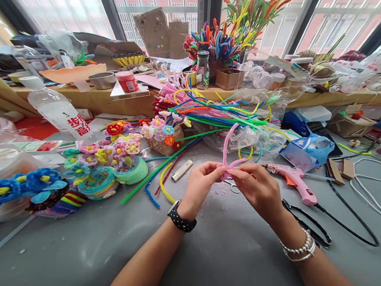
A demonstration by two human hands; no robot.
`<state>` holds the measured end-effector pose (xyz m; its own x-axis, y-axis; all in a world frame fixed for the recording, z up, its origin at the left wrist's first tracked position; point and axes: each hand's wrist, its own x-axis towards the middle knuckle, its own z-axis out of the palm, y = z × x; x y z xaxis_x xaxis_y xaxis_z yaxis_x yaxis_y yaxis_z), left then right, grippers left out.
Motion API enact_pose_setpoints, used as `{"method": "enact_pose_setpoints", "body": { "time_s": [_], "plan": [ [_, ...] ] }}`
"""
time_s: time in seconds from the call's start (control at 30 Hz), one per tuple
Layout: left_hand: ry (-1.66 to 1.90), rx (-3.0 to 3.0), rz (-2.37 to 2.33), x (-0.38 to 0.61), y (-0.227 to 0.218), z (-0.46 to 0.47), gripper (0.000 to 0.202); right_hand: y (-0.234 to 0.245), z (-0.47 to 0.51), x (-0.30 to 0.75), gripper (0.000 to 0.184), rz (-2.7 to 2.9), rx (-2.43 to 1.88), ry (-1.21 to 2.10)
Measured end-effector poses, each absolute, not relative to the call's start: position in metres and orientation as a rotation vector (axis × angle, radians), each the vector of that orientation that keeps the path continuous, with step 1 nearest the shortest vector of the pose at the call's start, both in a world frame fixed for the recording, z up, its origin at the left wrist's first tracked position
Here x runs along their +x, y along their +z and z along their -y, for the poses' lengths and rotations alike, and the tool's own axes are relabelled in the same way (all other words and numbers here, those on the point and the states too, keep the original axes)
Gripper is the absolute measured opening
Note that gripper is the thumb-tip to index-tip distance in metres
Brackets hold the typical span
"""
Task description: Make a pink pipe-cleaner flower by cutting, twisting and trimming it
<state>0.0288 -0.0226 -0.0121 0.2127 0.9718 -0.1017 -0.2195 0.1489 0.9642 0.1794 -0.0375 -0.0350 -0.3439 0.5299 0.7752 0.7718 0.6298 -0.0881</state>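
Note:
Between my fingertips is a pink pipe cleaner (226, 145), bent, with one end standing up and another pointing right. My left hand (202, 182) pinches it from the left, and my right hand (259, 188) pinches it from the right, the fingertips nearly meeting. The part inside the fingers is mostly hidden. Just below the hands, a pair of scissors (233, 187) shows partly, among pink bits of fluff on the grey table (221, 265). A pink glue gun (299, 184) lies to the right of my right hand.
Pipe-cleaner flowers in round pots (131, 171) stand on the left, near a water bottle (57, 108). Behind my hands lies a pile of loose pipe cleaners (203, 106). A lighter (182, 171) lies left of my hands. Black and white cables (350, 218) run on the right.

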Motion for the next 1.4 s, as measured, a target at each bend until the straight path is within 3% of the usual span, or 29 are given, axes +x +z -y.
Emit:
{"method": "enact_pose_setpoints", "body": {
  "time_s": [0.33,0.63,0.8,0.9,1.1,1.17,1.27,1.4],
  "plan": [
    [1.113,1.066,-0.966,0.030,-0.014,0.022,0.015,-0.037,0.038,0.178,0.026,2.031,-1.010,-0.448],
    [1.132,1.199,-1.052,0.032,-0.016,0.024,0.016,-0.035,0.038,0.171,0.006,1.983,-1.078,-0.463],
    [1.221,1.463,-1.188,0.033,-0.020,0.025,0.017,-0.038,0.042,0.161,0.011,1.918,-1.240,-0.374],
    [1.305,1.768,-1.312,0.033,-0.024,0.026,0.012,-0.040,0.042,0.157,0.011,1.813,-1.320,-0.028],
    [1.413,2.313,-1.299,0.035,-0.034,0.027,0.012,-0.037,0.036,0.156,0.022,0.999,-1.190,1.450],
    [1.407,2.362,-1.262,0.036,-0.036,0.027,0.013,-0.036,0.033,0.158,0.025,0.712,-1.063,1.771],
    [1.404,2.314,-1.245,0.035,-0.033,0.027,0.011,-0.034,0.032,0.161,0.023,0.556,-0.955,1.944],
    [1.392,2.082,-1.313,0.030,-0.024,0.024,0.007,-0.033,0.034,0.162,0.013,0.857,-1.014,1.691]
  ]
}}
